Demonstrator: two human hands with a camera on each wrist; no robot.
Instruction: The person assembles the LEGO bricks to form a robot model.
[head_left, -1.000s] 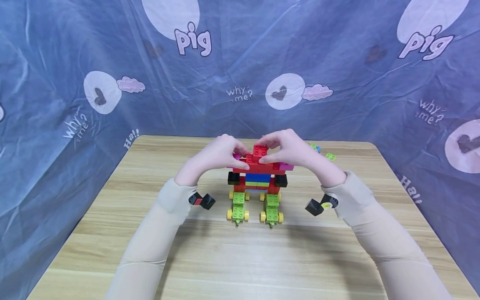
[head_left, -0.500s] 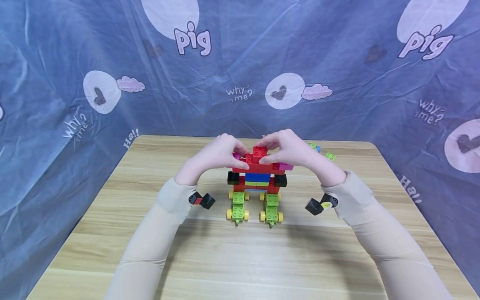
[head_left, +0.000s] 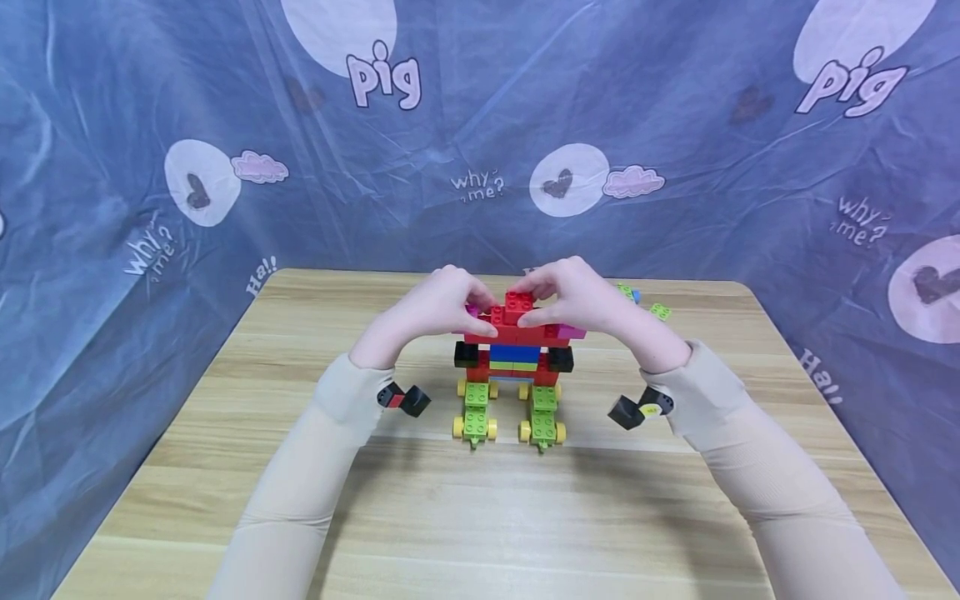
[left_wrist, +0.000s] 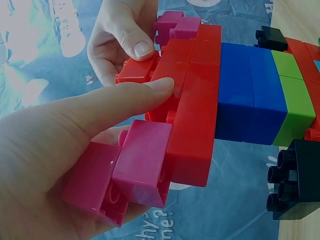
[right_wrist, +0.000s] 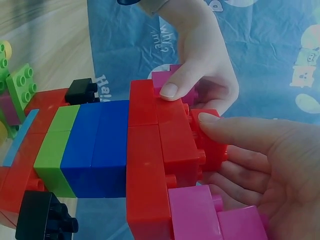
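A figure of toy building bricks stands upright on two green wheeled bases [head_left: 476, 421], with yellow wheels. Above them come red bricks, a lime layer [left_wrist: 294, 100], blue bricks [head_left: 514, 354] and a wide red upper layer [left_wrist: 195, 115]. Black bricks [head_left: 467, 355] stick out at both sides, and pink bricks [left_wrist: 142, 155] at the shoulders. My left hand [head_left: 442, 304] grips the red upper layer, thumb on its near face and fingers hidden behind. My right hand [head_left: 577, 293] pinches the small red brick on top [right_wrist: 212, 142] between thumb and fingers.
Loose green bricks [head_left: 660, 312] lie at the back right of the wooden table [head_left: 480, 517], one beside a blue piece. A blue printed cloth [head_left: 420, 217] hangs behind the table and along both sides.
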